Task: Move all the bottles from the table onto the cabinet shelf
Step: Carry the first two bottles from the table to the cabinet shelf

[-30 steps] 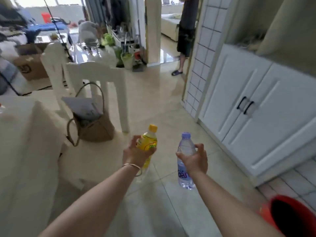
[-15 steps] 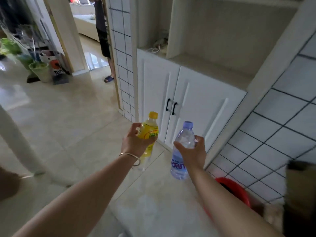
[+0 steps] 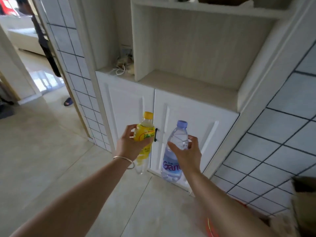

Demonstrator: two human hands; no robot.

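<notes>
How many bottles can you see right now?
2. The yellow bottle is gripped in the left hand, and the clear water bottle in the right hand, both in front of the cabinet doors. Others may be out of view.

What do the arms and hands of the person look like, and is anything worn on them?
Both forearms are bare, and no sleeves show in the picture. The left hand has a thin metal bangle around the wrist, golden in colour and plain. The right hand and its wrist carry nothing: no ring, watch or glove is visible.
</notes>
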